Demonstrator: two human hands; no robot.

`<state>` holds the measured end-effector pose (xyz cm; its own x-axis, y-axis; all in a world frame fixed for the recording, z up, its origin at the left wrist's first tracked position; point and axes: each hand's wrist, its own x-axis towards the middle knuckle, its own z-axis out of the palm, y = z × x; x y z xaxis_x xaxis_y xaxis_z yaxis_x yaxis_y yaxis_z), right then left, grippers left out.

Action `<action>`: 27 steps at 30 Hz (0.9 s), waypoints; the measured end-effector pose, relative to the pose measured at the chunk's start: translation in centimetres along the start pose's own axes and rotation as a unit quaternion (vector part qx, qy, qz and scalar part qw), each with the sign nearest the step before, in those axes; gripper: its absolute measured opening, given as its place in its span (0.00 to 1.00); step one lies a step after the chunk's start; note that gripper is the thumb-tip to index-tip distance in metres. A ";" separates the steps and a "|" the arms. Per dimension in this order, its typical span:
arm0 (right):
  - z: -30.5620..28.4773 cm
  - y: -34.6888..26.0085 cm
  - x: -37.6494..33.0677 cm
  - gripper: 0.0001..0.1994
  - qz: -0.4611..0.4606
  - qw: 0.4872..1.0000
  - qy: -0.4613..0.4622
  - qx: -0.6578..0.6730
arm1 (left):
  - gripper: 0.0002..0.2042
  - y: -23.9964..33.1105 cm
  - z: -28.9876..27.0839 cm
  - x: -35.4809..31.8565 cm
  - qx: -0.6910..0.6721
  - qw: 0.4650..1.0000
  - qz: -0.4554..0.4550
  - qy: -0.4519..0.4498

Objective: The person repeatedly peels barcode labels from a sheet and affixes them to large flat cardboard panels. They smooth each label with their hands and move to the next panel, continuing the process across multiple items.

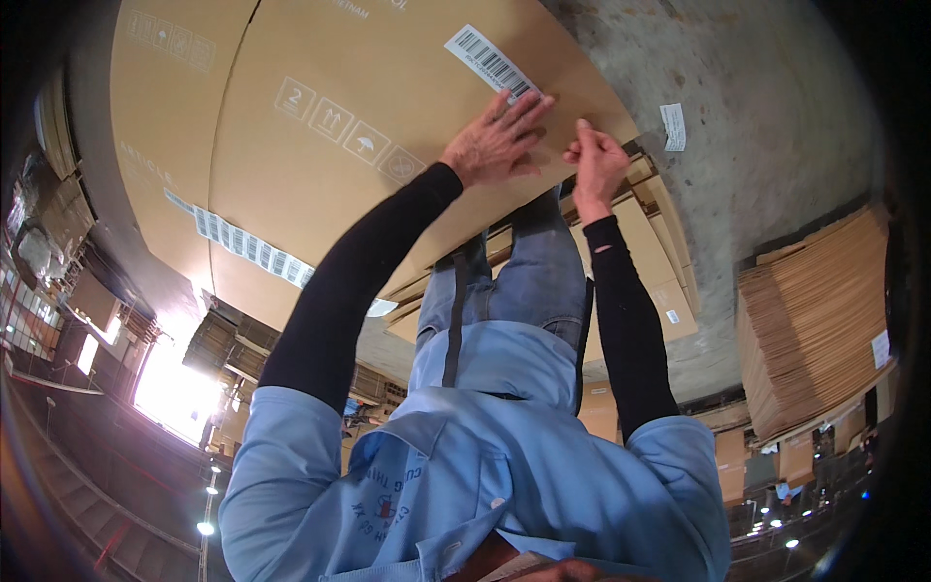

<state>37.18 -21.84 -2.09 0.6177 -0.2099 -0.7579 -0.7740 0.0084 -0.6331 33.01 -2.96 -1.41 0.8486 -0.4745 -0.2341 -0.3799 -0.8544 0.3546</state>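
A large flat brown cardboard box (330, 126) with printed handling symbols fills the upper left. My left hand (499, 141) lies flat on it with fingers spread, just below a white barcode label (490, 60). My right hand (596, 160) is at the box's right edge with its fingers pinched together; I see nothing in the pinch. Both arms wear black sleeves. My blue shirt and jeans fill the lower middle.
More flattened cardboard (659, 252) lies under the box near my legs. A tall stack of flat cardboard sheets (815, 320) stands at the right. A white slip (672, 126) lies on the concrete floor (756, 87). A strip of labels (242, 242) runs along the box.
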 end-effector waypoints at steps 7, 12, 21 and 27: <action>-10.4 -0.6 4.6 0.10 -0.016 0.999 0.044 0.018 | 0.33 -7.4 -3.8 2.7 0.089 0.973 -0.201 0.072; -13.0 -1.9 5.2 0.10 -0.004 0.997 0.079 0.014 | 0.33 -2.0 -1.8 2.6 0.091 0.983 -0.161 0.008; -10.6 -1.1 3.1 0.10 -0.020 0.999 0.025 -0.007 | 0.24 9.5 2.2 -1.3 -0.096 0.993 0.030 -0.055; -9.6 0.4 1.5 0.20 -0.025 0.996 0.023 -0.086 | 0.19 12.2 2.5 -12.3 -0.231 0.945 -0.224 0.053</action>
<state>36.47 -31.59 -1.96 0.6525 -0.2502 -0.7153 -0.7569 -0.1701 -0.6309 17.04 -8.07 3.51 0.9276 -0.0426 -0.3712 0.2069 -0.7688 0.6051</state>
